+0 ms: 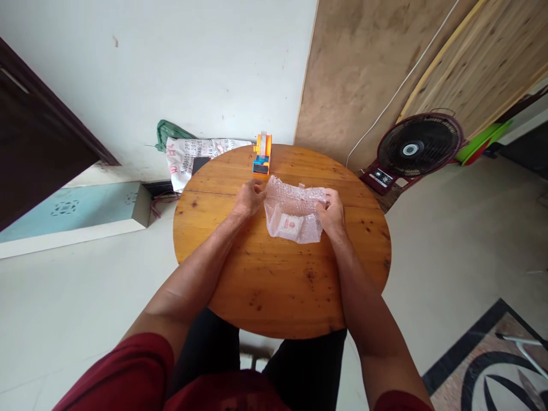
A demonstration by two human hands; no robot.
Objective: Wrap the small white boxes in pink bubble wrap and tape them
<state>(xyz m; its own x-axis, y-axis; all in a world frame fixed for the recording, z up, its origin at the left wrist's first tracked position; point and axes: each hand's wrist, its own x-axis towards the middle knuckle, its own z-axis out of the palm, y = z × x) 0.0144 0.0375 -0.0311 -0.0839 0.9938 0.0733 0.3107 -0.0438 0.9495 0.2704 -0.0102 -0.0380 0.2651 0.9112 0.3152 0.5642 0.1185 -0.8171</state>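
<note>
A sheet of bubble wrap is spread on the round wooden table in front of me. On its near part lies a small white packet with a red print, partly covered by the clear wrap. My left hand is closed at the wrap's upper left edge, fingertips pinched on it. At the right edge my right hand also grips the wrap, thumb and fingers curled around it. An orange and blue tape dispenser stands beyond the wrap, apart from both hands.
The round wooden table has its near edge over my legs. A dark red fan stands at the right. Behind the table's left side are a printed white sack and a green bag. A wall borders the far side.
</note>
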